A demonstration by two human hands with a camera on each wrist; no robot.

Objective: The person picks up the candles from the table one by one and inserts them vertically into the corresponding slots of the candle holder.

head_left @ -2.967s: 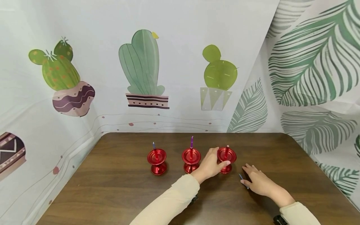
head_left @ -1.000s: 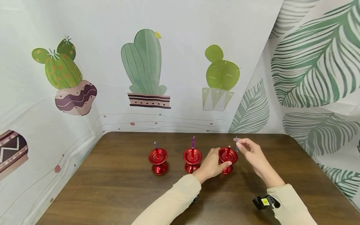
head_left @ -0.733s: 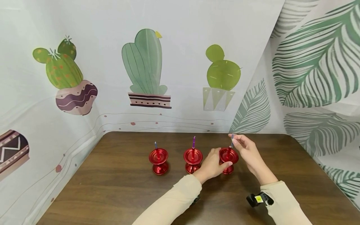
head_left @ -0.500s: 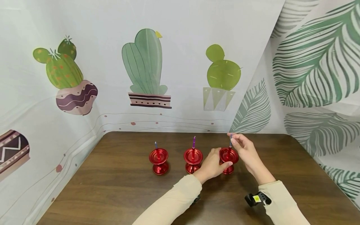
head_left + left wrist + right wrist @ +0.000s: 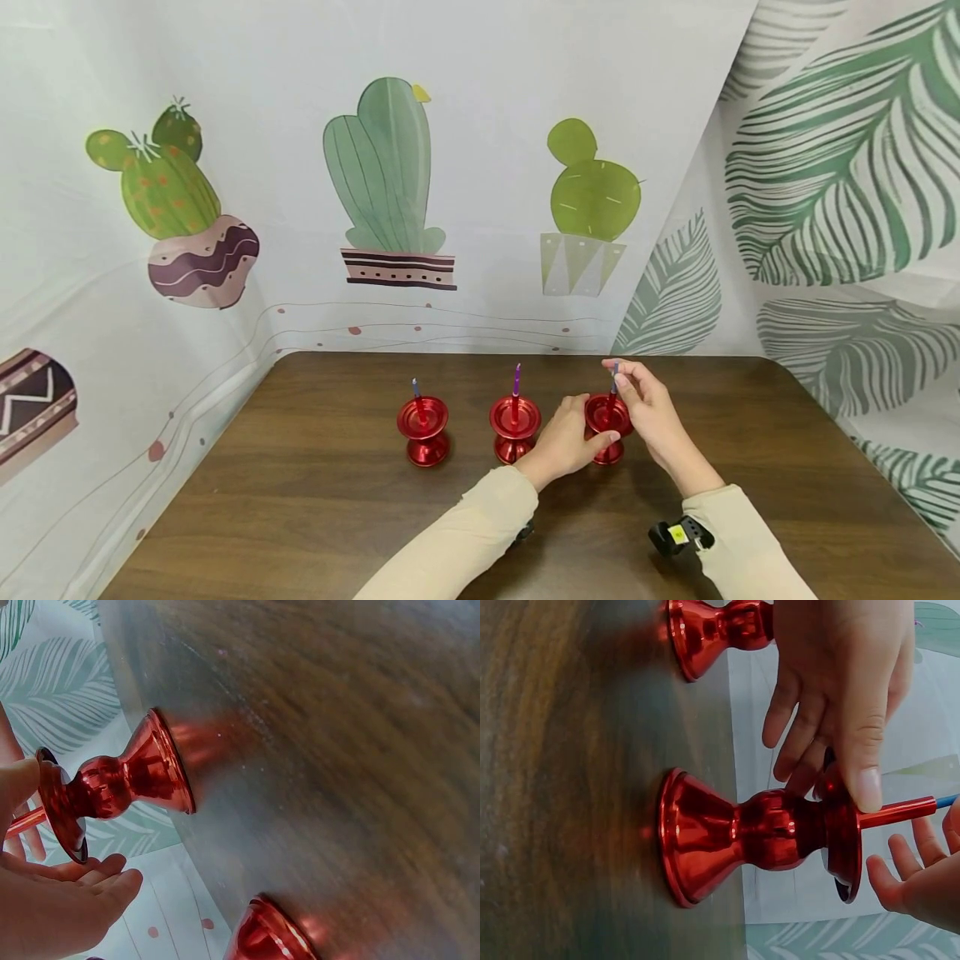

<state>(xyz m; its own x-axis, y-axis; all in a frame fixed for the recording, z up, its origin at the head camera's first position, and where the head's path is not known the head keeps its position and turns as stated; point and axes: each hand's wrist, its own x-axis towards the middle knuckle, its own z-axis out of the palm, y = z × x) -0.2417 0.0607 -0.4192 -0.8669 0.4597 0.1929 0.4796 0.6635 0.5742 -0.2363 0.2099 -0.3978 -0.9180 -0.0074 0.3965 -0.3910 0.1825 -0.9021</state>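
Your right hand (image 5: 651, 408) pinches a thin blue candle (image 5: 614, 375) between thumb and fingertips, holding it upright at the top of the red spike (image 5: 897, 812) of the rightmost candlestick (image 5: 607, 427) — the landmark here. Your left hand (image 5: 566, 439) grips that candlestick from its left side, thumb (image 5: 864, 761) laid over the rim of the dish, fingers curled round the far side. The candlestick stands upright on the brown table (image 5: 300, 517). Just left of it stands a second candlestick (image 5: 514, 427) with a purple candle (image 5: 517, 379); farther left, a third candlestick (image 5: 423, 430) with a short blue candle (image 5: 414, 387) — the three in one row.
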